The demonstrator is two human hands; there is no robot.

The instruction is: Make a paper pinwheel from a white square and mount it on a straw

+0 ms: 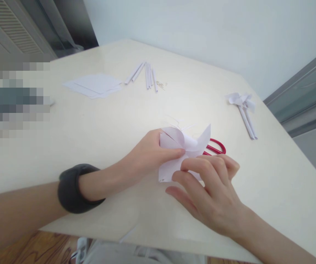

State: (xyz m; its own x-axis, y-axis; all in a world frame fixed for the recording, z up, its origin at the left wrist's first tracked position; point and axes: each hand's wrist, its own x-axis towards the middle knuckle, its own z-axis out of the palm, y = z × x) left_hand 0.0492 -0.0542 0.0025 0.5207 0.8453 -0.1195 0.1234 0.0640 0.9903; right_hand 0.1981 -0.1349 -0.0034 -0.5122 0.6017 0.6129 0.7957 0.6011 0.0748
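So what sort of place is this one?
Probably a room at home or an office, used for paper craft: a plain pale table against a white wall, with paper sheets, rolled paper sticks and a finished pinwheel.

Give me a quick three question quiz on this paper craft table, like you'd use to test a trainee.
1. True or false: both hands, left hand and right hand, touch the folded paper pinwheel.
2. What colour are the scissors behind the pinwheel?
3. Which lies nearest the rolled paper sticks? A) finished pinwheel B) stack of paper squares C) scissors

Key: 1 true; 2 red; 3 B
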